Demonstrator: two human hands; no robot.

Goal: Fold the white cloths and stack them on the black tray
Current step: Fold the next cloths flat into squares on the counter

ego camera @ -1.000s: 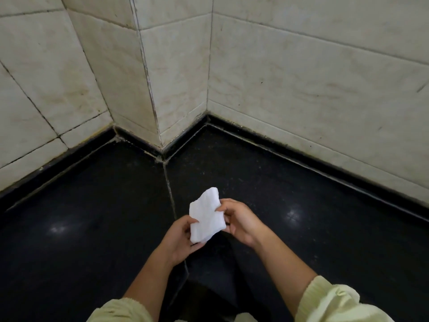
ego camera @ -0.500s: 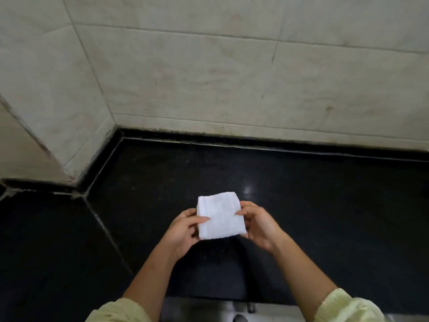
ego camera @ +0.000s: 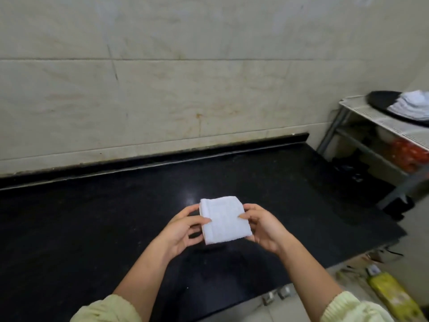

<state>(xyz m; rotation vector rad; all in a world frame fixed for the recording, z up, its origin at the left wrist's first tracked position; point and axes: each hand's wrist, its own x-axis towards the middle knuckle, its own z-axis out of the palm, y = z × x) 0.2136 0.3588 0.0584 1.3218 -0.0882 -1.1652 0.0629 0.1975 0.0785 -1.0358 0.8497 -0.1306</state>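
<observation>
Cloth (ego camera: 224, 219) is folded into a small square, pinched at its sides by left hand (ego camera: 183, 230) and right hand (ego camera: 264, 228). Folded cloths (ego camera: 412, 104) already lie on the black tray (ego camera: 383, 101), well apart; this one seems not yet stacked.

Right edge cuts off black tray (ego camera: 383, 101) and stack of white cloths (ego camera: 414, 103), both blurred; cloth count unreadable. Inside rack (ego camera: 371, 115), red item (ego camera: 409, 154) too blurred to name. Bottom right, yellow object (ego camera: 394, 298) blurred too. Fingers of left hand (ego camera: 183, 228) and right hand (ego camera: 264, 226) partly hidden behind folded cloth (ego camera: 224, 219).
</observation>
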